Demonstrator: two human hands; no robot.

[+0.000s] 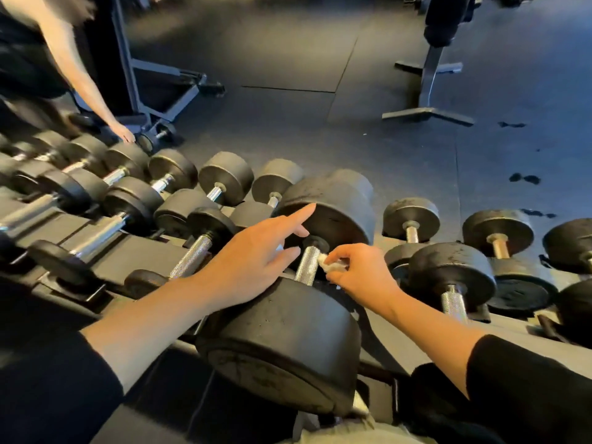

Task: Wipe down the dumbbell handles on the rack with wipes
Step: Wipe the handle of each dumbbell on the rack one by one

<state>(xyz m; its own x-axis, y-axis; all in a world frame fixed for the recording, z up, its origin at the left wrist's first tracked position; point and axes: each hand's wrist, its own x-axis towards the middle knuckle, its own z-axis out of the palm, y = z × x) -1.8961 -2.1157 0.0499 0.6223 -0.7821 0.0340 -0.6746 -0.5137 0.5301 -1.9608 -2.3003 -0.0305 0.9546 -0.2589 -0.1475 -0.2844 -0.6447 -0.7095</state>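
Note:
A big black dumbbell [288, 331] lies on the rack [137, 251] right in front of me, its knurled steel handle [307, 264] showing between the two heads. My right hand [358, 277] pinches a crumpled white wipe [331, 263] against the right side of that handle. My left hand [253, 257] hovers over the handle's left side with fingers straight, the fingertips near the far head [333, 206]; whether they touch it I cannot tell.
Several more dumbbells line the rack to the left [134, 193] and right [451, 277]. Another person's arm [96, 91] reaches down at the far left. A bench frame [429, 91] stands on the dark rubber floor beyond.

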